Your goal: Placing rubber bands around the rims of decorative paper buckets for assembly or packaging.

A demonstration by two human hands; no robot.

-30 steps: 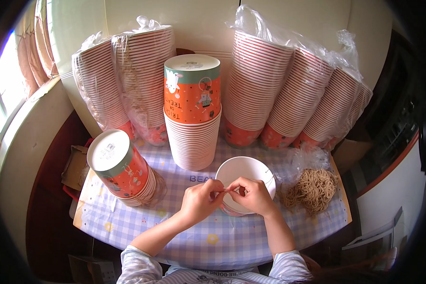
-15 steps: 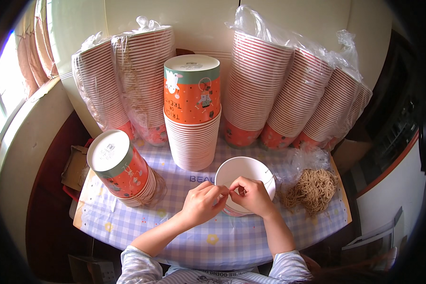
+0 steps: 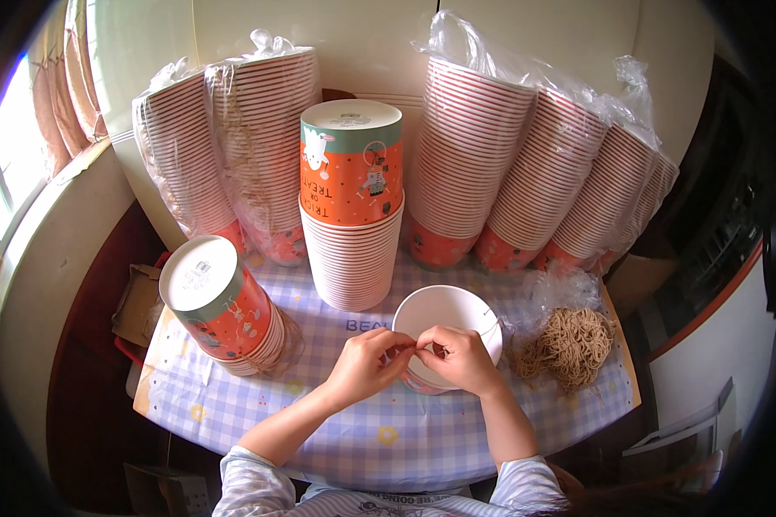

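An open white-lined paper bucket [image 3: 444,308] stands upright in front of me, with a thin cord [image 3: 491,313] at its right rim. Over the near side of its rim, my left hand [image 3: 371,366] and my right hand [image 3: 459,358] meet fingertip to fingertip, both closed in a pinch. Whatever lies between the fingers is too small and hidden to make out. To the right of the bucket is a heap of tan cords [image 3: 575,349], partly against a clear plastic bag [image 3: 565,293].
A tall stack of upturned orange paper buckets [image 3: 351,181] stands behind the open one. A shorter stack with tan cords [image 3: 224,306] leans at the left. Several bagged bucket stacks [image 3: 470,146] line the back. A blue checked cloth [image 3: 336,439] covers the table.
My fingertips have shifted only slightly and still meet at the bucket's near rim. The bucket and the stacks stay in place.
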